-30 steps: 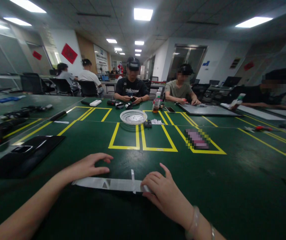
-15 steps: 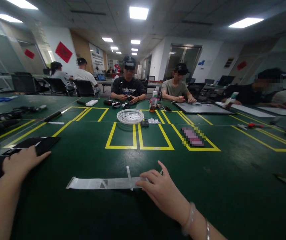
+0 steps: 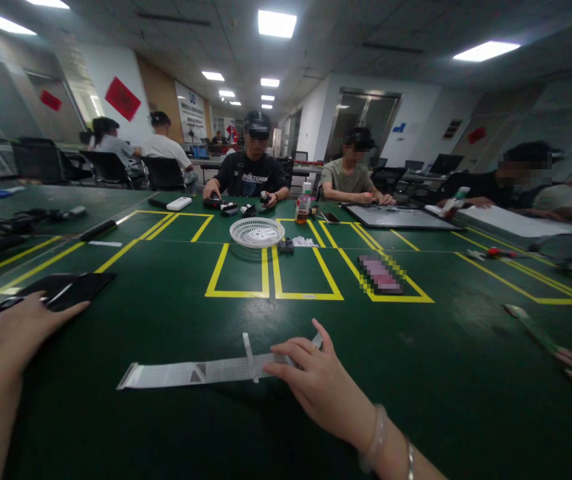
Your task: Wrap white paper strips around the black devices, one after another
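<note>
A long white strip (image 3: 191, 372) is laid flat on the green counter (image 3: 416, 373), stretched from left to right. Its right end is pressed down by the open right hand (image 3: 316, 387); nothing is gripped. The left hand (image 3: 16, 327) is laid open on a black pad (image 3: 73, 288), well apart from the strip.

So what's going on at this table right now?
The person wearing the camera presses the right hand on the right end of a long white strip that lies flat on the green table. The left hand rests flat on a black panel off to the left. Across the table other people sit busy with their own things, and a white grille lies in between.
</note>
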Demonstrator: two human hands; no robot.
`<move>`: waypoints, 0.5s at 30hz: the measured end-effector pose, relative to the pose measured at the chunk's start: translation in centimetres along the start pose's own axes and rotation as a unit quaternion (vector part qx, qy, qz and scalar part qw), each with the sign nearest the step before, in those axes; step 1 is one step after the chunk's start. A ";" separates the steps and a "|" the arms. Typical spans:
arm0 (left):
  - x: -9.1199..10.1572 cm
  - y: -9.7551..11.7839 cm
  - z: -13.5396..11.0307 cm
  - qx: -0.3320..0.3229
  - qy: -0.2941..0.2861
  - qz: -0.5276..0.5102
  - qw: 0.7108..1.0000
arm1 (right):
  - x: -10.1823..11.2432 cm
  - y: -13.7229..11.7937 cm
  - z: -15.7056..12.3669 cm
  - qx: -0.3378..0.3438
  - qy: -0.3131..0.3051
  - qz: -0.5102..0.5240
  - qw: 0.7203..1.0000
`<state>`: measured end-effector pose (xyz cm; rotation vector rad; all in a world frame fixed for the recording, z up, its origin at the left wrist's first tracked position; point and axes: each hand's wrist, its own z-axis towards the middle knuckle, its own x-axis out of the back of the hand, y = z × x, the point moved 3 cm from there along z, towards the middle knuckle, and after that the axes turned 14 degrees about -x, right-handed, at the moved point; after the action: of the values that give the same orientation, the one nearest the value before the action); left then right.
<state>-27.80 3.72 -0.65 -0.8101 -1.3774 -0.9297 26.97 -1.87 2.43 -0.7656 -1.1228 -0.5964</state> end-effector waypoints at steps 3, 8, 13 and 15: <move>1.5 2.5 -0.9 0.008 -0.023 -0.002 1.000 | -0.1 -0.1 -0.1 0.012 -0.015 -0.003 1.000; 3.2 11.1 -2.6 -0.238 0.079 -0.035 0.967 | -0.2 -0.2 -0.2 0.042 -0.016 0.013 0.999; 1.7 21.5 -7.8 -0.508 0.093 -0.128 0.847 | -0.1 -0.6 -0.3 0.079 0.012 0.035 0.996; 1.0 24.3 -9.9 -0.560 0.047 -0.145 0.814 | -0.2 -0.8 -0.3 0.091 0.023 0.044 0.995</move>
<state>-1.69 5.25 1.27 -1.3990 -0.7616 -2.0644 26.52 -2.59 2.36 -0.6381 -1.0788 -0.4291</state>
